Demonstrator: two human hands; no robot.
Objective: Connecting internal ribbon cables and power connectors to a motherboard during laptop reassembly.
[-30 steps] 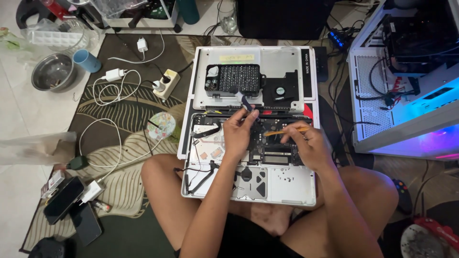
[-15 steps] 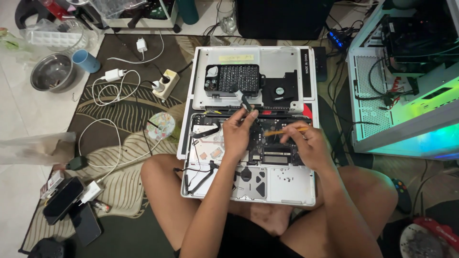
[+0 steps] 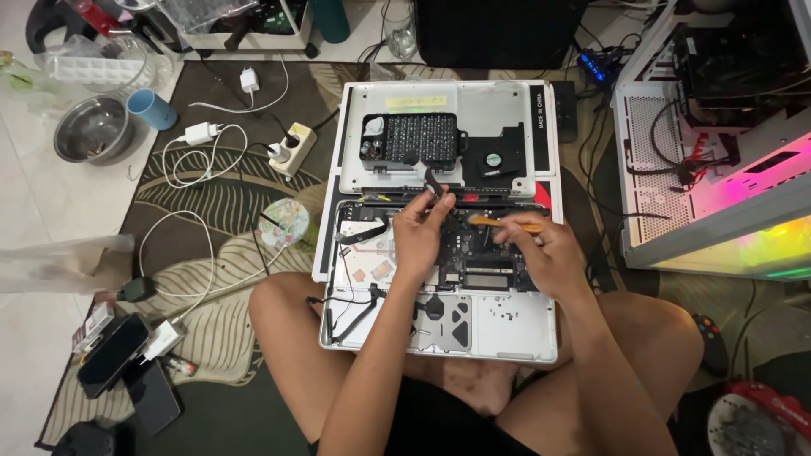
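Pinching a small, light black part (image 3: 433, 181) by its edges, the left hand (image 3: 418, 236) is hovering over the fragile opened silver laptop (image 3: 507, 325) while the right hand (image 3: 549, 253) is gripping a thin orange pry tool (image 3: 507, 223).

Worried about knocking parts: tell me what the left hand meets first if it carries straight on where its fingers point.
Probably the black screwdriver-bit case on the removed bottom cover; the left hand points up-screen toward it, though height is unclear.

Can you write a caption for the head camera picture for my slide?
Left hand pinches a small black part and right hand holds an orange tool over an opened laptop.
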